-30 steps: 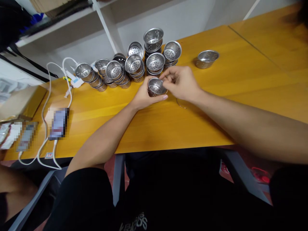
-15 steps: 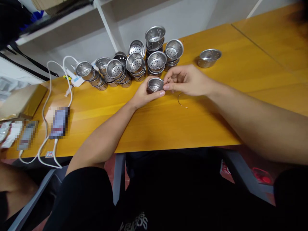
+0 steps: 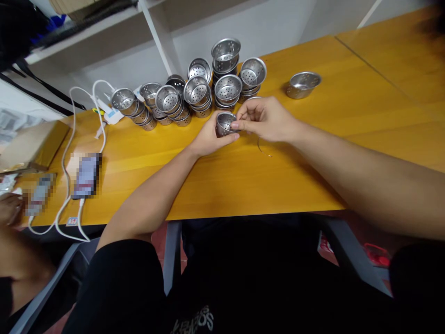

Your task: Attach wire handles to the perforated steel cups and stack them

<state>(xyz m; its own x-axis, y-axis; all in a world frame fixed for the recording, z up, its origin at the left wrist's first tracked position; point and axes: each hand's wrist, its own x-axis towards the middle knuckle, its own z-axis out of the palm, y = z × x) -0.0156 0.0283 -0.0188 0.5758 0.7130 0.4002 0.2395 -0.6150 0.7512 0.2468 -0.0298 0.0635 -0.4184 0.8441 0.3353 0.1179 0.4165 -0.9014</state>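
Note:
My left hand [image 3: 208, 138] is wrapped round a small perforated metal cup [image 3: 224, 121], its thumb along the near side. The cup's mouth faces up and towards me. My right hand [image 3: 266, 119] is closed in a pinch at the cup's right rim, thumb tip over the edge. What sits between those fingertips is too small to make out. A thin curved wire [image 3: 270, 156] shows below my right hand; whether it is held or lies on the table cannot be told. Behind the hands stand stacks of similar perforated cups [image 3: 227, 88].
One cup [image 3: 303, 85] stands apart at the right on the wooden table [image 3: 250, 190]. Left are two phones [image 3: 86, 176] on white cables [image 3: 63, 157] and a cardboard box [image 3: 33, 146]. A co-worker's hand [image 3: 9, 208] is at the left edge.
My right thumb has moved a little left, over the cup's rim. A co-worker's hand has come into view at the left edge. My left hand still holds the cup.

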